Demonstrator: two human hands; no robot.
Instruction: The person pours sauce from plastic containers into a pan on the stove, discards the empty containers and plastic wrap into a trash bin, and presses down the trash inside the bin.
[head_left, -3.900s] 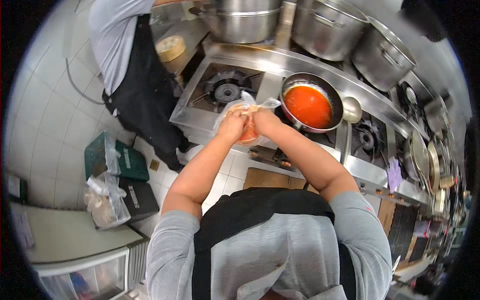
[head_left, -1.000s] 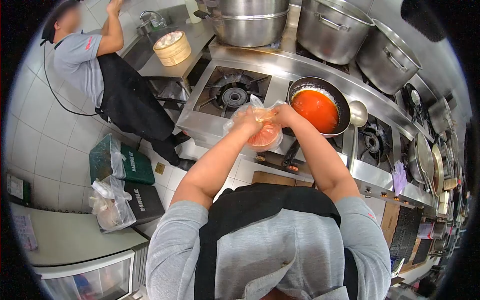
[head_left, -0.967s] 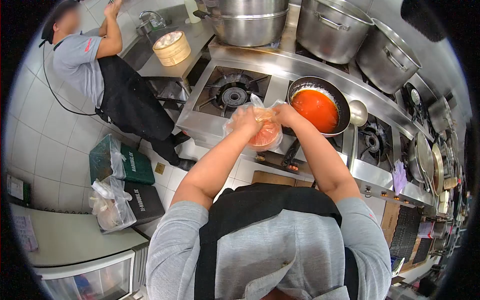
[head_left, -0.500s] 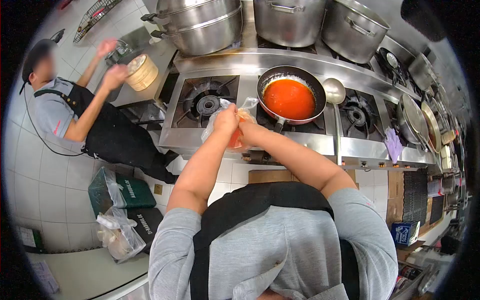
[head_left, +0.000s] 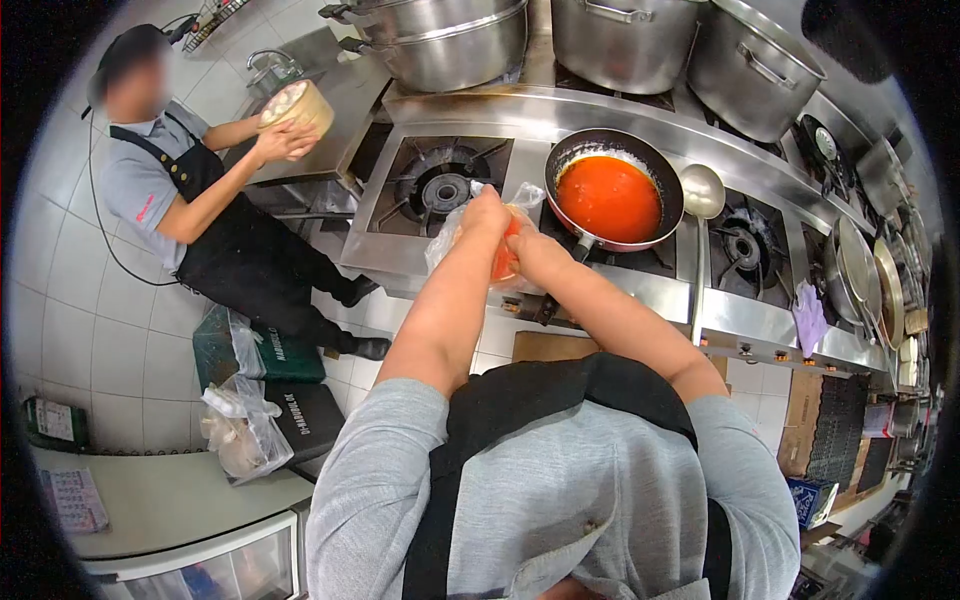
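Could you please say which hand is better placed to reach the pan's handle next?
Probably the right hand: it is nearer the pan's handle than the left hand, though both are at the plastic bag.

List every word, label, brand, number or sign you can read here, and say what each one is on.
"DI-NABUBUL OK": the black bin.
"NABUBUL", the end too faint to read: the green bin.
Too blurred to read: the red print on the co-worker's sleeve.
Too small to read: the printed sheet, the white label and the blue box.
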